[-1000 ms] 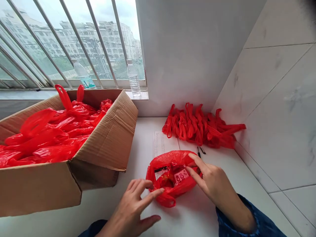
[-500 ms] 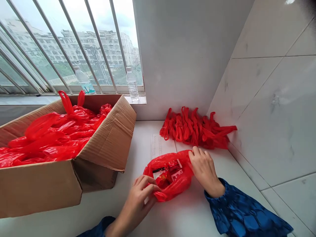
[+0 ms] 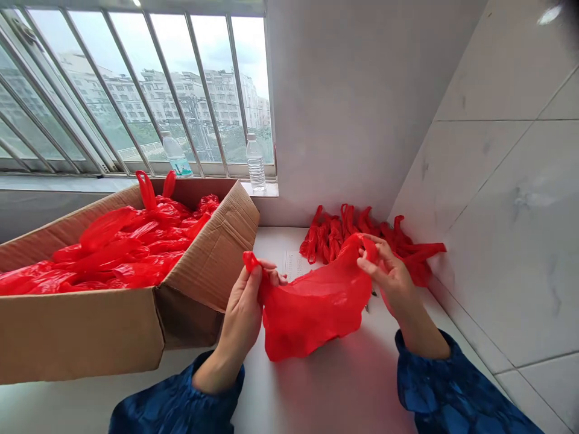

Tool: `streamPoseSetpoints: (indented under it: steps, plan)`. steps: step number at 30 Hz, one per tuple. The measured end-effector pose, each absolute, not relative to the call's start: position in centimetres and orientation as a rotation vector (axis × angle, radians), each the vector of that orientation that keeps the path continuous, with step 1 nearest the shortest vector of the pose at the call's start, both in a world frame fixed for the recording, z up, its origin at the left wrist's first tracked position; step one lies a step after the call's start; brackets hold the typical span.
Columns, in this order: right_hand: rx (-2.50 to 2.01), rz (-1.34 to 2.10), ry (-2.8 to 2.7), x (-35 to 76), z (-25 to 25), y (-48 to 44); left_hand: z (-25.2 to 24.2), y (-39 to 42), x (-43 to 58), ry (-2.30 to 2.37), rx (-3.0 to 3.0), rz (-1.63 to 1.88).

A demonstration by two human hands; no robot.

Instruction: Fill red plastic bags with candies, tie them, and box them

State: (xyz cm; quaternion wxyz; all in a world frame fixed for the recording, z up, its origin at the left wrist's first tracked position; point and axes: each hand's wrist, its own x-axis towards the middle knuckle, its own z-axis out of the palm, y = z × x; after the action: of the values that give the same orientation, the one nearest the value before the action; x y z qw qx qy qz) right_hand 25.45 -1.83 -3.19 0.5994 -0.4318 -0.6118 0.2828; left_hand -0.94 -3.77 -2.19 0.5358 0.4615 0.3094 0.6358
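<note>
Stretched between my hands is a red plastic bag [image 3: 316,313], its handles pulled up and apart. My left hand [image 3: 244,307] grips the left handle in a closed fist, a tip of red plastic poking out above the thumb. At the other side my right hand [image 3: 391,271] pinches the right handle between thumb and fingers. The bag's front wall hides what lies inside. Behind it, a row of gathered red plastic bags [image 3: 332,235] lies against the wall, partly covered by the bag and my right hand.
An open cardboard box [image 3: 81,337] full of red plastic bags [image 3: 117,247] stands to the left. Printed paper [image 3: 295,264] lies on the white table [image 3: 362,398]. Two plastic bottles, one clear [image 3: 256,166] and one blue-labelled [image 3: 177,158], stand on the windowsill. A tiled wall [image 3: 511,241] bounds the right.
Both hands have moved up, raising the bag's handles. Its mouth, which showed red packets inside, now faces away behind the bag's front wall. The camera view has tilted up and shifted left.
</note>
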Motion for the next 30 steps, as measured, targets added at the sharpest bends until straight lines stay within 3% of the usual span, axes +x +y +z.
streamPoseSetpoints:
  steps: [4,8,15,21,24,26,30]
  plan:
    - [-0.795,0.770,-1.196,22.8,-1.1,-1.9,-0.9,-1.6,0.5,0.645,1.111,1.450]
    - [-0.752,0.938,-1.350,19.9,-1.2,-1.9,-1.3,-1.1,0.9,0.739,1.359,1.186]
    - [-0.776,0.802,-1.693,17.2,-2.7,-1.5,-2.0,-0.6,1.4,0.743,1.797,0.843]
    - [-0.646,1.330,-1.216,17.7,-3.1,-0.5,-2.1,0.6,-0.4,0.659,1.336,0.755]
    - [-0.551,1.424,-1.352,18.5,-2.8,-0.6,-2.4,1.1,-1.0,0.636,1.110,0.824]
    - [-0.596,1.287,-1.605,19.0,-2.6,-0.8,-2.6,1.2,-1.1,0.633,1.021,0.871]
    - [-0.832,0.610,-1.872,19.1,-2.7,-1.1,-2.6,0.9,-0.6,0.648,1.043,0.882]
